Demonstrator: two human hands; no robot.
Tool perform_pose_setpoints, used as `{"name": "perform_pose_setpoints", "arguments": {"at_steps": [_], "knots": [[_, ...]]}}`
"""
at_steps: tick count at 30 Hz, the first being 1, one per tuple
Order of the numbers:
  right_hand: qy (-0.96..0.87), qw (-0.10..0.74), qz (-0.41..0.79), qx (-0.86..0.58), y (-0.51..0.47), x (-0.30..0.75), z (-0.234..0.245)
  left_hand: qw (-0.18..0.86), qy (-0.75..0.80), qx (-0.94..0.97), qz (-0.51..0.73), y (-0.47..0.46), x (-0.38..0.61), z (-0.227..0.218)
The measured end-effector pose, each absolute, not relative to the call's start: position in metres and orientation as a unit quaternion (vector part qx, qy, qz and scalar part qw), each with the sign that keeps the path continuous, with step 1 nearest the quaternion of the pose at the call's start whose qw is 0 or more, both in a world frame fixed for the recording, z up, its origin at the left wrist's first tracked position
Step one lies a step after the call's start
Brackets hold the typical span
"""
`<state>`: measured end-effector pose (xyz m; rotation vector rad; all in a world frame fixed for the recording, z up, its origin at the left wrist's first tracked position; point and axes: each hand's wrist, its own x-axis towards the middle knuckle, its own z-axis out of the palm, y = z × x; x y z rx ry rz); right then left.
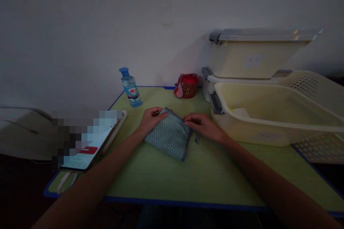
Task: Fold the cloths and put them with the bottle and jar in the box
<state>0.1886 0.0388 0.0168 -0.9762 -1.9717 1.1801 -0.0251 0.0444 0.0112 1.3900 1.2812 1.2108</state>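
Observation:
A folded grey-blue mesh cloth (170, 136) with a dark edge lies in the middle of the green table (204, 175). My left hand (149, 118) rests on the cloth's far left corner, fingers curled over its edge. My right hand (203, 124) pinches the cloth's far right corner, fingers pressed together on the dark trim.
A small blue-capped bottle (130, 88) and a red woven basket (188, 86) stand at the table's back. Cream plastic bins (268, 114) are stacked on the right, one lidded (258, 48). A phone on a tray (92, 143) lies at the left. A wall is behind.

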Motion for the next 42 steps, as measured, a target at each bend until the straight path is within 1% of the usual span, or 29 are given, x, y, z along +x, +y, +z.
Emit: {"name": "perform_pose_setpoints", "arguments": {"at_steps": [4,9,18,25,29,34,40,42], "knots": [[-0.742,0.302,0.47,-0.371,0.0411,0.1892,0.0155,0.462,0.514,0.518,0.505,0.0418,-0.0225,0.0145],[-0.721,0.297,0.498,-0.38,0.043,0.1911,0.0161,0.478,0.522,0.509,0.49,0.0386,-0.0214,0.018],[-0.672,0.297,0.547,-0.4,0.0397,0.1906,0.0193,0.468,0.528,0.527,0.473,0.0403,-0.0221,0.0149],[-0.664,0.293,0.551,-0.412,0.039,0.1898,0.0191,0.449,0.512,0.579,0.449,0.0395,-0.021,0.0111],[-0.671,0.298,0.538,-0.413,0.0389,0.1895,0.0179,0.422,0.498,0.61,0.45,0.0395,-0.0209,0.0094],[-0.677,0.315,0.505,-0.433,0.0403,0.1879,0.0156,0.404,0.463,0.627,0.479,0.0394,-0.0211,0.0089],[-0.702,0.318,0.461,-0.439,0.0383,0.1862,0.0164,0.399,0.47,0.615,0.491,0.0397,-0.0198,0.01],[-0.704,0.332,0.448,-0.44,0.0377,0.1854,0.0163,0.399,0.478,0.607,0.494,0.0398,-0.0197,0.0107]]}}
